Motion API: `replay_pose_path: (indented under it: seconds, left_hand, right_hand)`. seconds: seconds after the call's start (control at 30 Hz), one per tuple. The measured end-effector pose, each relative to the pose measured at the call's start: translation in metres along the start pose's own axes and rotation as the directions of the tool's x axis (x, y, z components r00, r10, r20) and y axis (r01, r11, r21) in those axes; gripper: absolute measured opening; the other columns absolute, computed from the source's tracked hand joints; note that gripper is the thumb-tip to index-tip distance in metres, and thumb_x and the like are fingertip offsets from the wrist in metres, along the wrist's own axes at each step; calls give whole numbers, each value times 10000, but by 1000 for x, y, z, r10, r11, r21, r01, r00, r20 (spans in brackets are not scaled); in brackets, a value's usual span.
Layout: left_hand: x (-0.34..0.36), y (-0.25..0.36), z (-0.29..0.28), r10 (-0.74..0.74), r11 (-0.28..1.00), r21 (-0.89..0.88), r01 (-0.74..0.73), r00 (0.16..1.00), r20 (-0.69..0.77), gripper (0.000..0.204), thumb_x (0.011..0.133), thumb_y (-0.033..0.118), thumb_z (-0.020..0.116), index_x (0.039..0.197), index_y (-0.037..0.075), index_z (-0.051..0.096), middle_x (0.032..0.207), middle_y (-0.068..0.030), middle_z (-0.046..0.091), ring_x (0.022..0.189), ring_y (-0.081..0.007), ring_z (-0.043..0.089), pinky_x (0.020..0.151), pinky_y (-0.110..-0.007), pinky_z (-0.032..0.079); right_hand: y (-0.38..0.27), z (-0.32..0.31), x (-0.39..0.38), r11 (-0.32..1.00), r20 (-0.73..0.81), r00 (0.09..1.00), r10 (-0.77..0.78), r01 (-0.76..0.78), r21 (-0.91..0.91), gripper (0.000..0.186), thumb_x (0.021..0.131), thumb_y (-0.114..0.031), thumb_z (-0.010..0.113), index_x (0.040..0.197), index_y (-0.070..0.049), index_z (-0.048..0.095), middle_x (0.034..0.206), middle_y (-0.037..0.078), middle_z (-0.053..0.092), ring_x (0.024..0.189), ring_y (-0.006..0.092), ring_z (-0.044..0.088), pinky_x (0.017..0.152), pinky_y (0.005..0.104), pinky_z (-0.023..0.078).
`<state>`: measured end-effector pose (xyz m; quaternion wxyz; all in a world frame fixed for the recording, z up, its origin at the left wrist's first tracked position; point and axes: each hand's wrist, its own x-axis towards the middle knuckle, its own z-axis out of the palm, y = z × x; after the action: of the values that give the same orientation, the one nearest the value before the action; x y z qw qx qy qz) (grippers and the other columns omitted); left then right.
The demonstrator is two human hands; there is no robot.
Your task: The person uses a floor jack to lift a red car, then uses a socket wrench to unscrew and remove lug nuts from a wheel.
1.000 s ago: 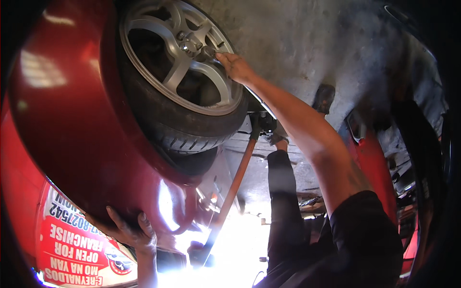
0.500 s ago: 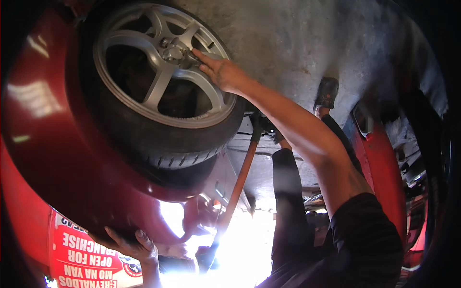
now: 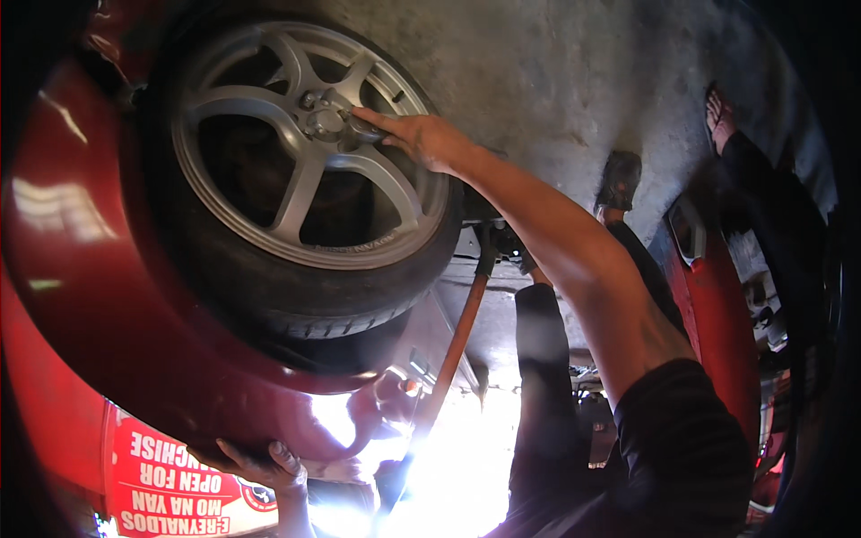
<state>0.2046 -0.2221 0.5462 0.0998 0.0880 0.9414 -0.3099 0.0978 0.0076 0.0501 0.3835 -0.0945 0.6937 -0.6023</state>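
A silver spoked wheel [image 3: 303, 193] with a black tyre [image 3: 296, 309] fills the upper left, set in the arch of a red car fender [image 3: 161, 359]. My right hand [image 3: 429, 139] reaches to its hub from the lower right. The index finger is stretched along the hub, and the thumb side closes around a small metallic lug nut [image 3: 366, 127], partly covered by the fingers. Other lug nuts [image 3: 309, 99] show around the centre cap [image 3: 326, 124]. At the lower left my left hand [image 3: 269, 468] lies against the fender's lower edge, its fingers apart and holding nothing.
A long orange-brown bar [image 3: 459, 336] slants beside the tyre. Dark-trousered legs [image 3: 543, 350] and a dark shoe [image 3: 619, 182] are on the concrete floor [image 3: 538, 81]. Another foot [image 3: 719, 118] appears far right, near a red panel [image 3: 713, 296]. A red-and-white banner [image 3: 170, 484] hangs lower left.
The view has shifted, so the wheel and fender sit lower in it. My right hand stays at the hub and my left hand at the fender. A foot has come into view far right.
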Motion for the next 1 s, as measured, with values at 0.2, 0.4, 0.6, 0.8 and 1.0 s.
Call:
replay_pose_path:
  seconds: [0.2, 0.4, 0.6, 0.8, 1.0]
  left_hand:
    - [-3, -2, -1, -12, 1000, -2, 12, 1000, 14, 766, 1001, 647, 372, 1560, 124, 383, 1642, -268, 199, 1507, -502, 204, 1084, -697, 390]
    - [-5, -3, 3, -13, 1000, -16, 14, 1000, 8, 762, 999, 647, 374, 1570, 142, 370, 1649, -263, 181, 1506, -502, 208, 1072, -698, 403]
    - [-6, -3, 4, -31, 999, -19, 31, 999, -9, 770, 991, 663, 381, 1564, 148, 382, 1645, -260, 196, 1504, -499, 215, 1060, -694, 420]
    - [0, 1, 0, -18, 998, 54, 18, 1000, -10, 782, 987, 680, 359, 1551, 139, 402, 1638, -257, 230, 1496, -487, 253, 1086, -662, 411]
    - [-2, 1, -4, -5, 998, 64, 5, 1000, -6, 776, 992, 680, 339, 1557, 150, 391, 1630, -266, 236, 1493, -485, 262, 1095, -651, 411]
  right_hand:
    - [-28, -4, -14, 993, 13, 997, 72, -71, -97, 606, 1066, -339, 496, 1609, -355, 227, 1294, 195, 660, 1045, 386, 690, 961, 492, 542]
    - [-55, -7, -18, 959, 90, 956, 281, -284, 23, 593, 1080, -399, 452, 1617, -293, 226, 1005, 234, 710, 908, 411, 695, 855, 516, 523]
    - [-41, -1, -15, 971, -16, 972, 232, -233, -60, 601, 1078, -377, 473, 1616, -276, 227, 789, 253, 638, 791, 393, 690, 745, 521, 494]
    - [-42, -5, -16, 969, -28, 992, 122, -125, -212, 607, 1073, -397, 468, 1617, -283, 223, 833, 231, 667, 765, 402, 678, 730, 512, 521]
    - [-67, 13, -20, 935, -101, 959, 266, -282, -214, 613, 1075, -418, 436, 1623, -242, 224, 882, 280, 677, 831, 436, 689, 769, 512, 533]
